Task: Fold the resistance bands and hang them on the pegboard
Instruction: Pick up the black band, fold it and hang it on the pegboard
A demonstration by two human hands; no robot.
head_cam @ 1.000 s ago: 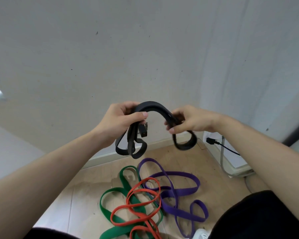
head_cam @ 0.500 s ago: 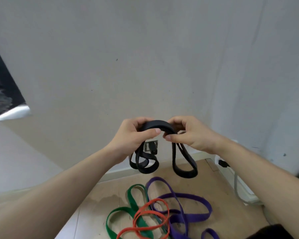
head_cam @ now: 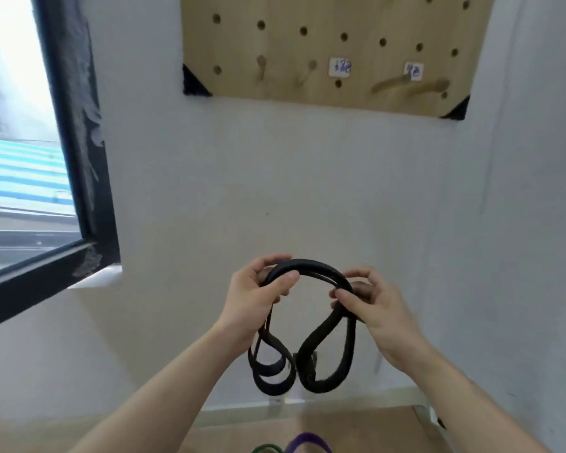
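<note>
A folded black resistance band point(head_cam: 307, 269) arches between my two hands, its loops hanging down on both sides in front of the white wall. My left hand point(head_cam: 258, 295) grips the band's left end with thumb over it. My right hand point(head_cam: 370, 302) pinches the right end. High on the wall hangs a wooden pegboard point(head_cam: 334, 14) with several wooden pegs point(head_cam: 389, 83) and two small white labels. At the bottom edge the tips of a purple band point(head_cam: 307, 443) and a green band point(head_cam: 268, 448) show on the floor.
A black-framed window point(head_cam: 79, 158) fills the left side, its sill at mid height. A white skirting board point(head_cam: 307, 410) runs along the wall's foot above the wooden floor point(head_cam: 356, 433). The wall turns a corner at the right.
The view has tilted up, bringing the pegboard and window into sight and dropping most floor bands out of frame. Both hands still hold the black band, now spread a little wider apart.
</note>
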